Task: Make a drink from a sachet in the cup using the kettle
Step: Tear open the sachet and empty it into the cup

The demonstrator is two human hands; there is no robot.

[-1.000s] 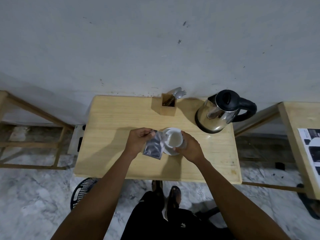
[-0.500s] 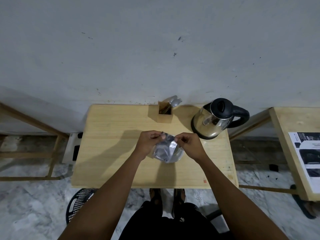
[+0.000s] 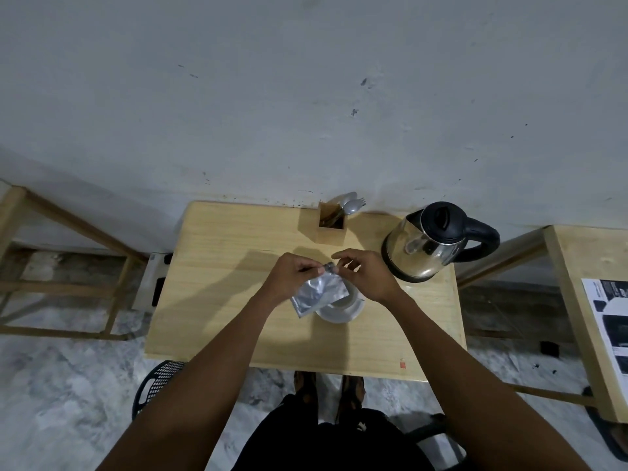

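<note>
Item 1, far left of the frame: a wooden frame [image 3: 61,266] is running off the left edge; I cannot make out what it belongs to.

Item 2, lower left: a black perforated basket [image 3: 158,385] is showing only in part from under the table [image 3: 221,300].

Item 3, centre: the left hand [image 3: 289,277] is pinching the upper corner of the silver sachet [image 3: 319,292] between thumb and forefinger, the other fingers curling under. The sachet is hanging tilted just above the cup.

Item 4, centre, just right: the white cup [image 3: 339,309] is sitting on the table, mostly hidden by the sachet and the right wrist; I cannot see its contents.

Item 5: the right hand [image 3: 367,277] is pinching the sachet's dark top strip, the other fingers loosely curled.

Item 6, above centre: a wooden holder [image 3: 331,227] is standing by the wall, cutlery ends poking out, blurred.

Item 7, right of centre: the steel kettle [image 3: 431,243] is standing well apart from the cup, lid down.

Item 8, far right: a second table with a printed sheet [image 3: 608,321], cut off.

Against half a second ago: the hands are sitting slightly further apart, and more of the cup is showing below the sachet.
</note>
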